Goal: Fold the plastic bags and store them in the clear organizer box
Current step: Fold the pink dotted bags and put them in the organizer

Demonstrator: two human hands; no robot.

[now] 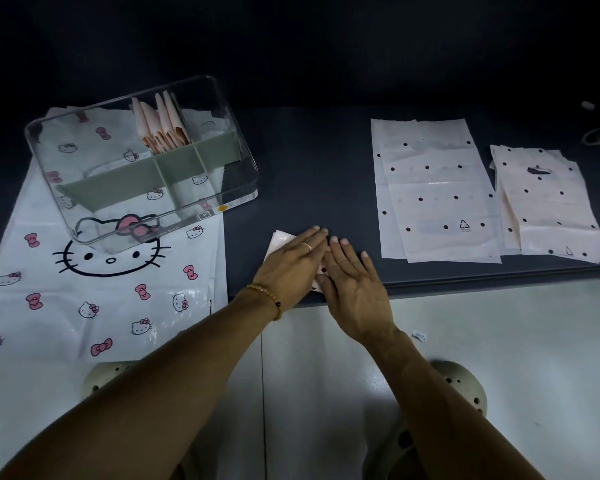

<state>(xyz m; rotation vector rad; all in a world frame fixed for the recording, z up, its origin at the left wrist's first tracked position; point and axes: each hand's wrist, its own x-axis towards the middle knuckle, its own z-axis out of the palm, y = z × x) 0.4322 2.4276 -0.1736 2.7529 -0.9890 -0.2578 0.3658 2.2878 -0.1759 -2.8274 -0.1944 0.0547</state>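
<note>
Both hands, left hand (288, 263) and right hand (352, 285), are pressed flat with straight fingers on a small folded bag (280, 241) at the counter (309, 174) edge. Beyond-left of it stands the clear organizer box (142, 161); beyond-right, unfolded dotted bags (433, 192) are laid flat.

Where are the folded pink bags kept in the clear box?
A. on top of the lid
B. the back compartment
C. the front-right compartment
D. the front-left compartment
B: the folded pink bags stand upright behind the grey divider of the clear organizer box, in its back section; the front sections hold none.
</note>
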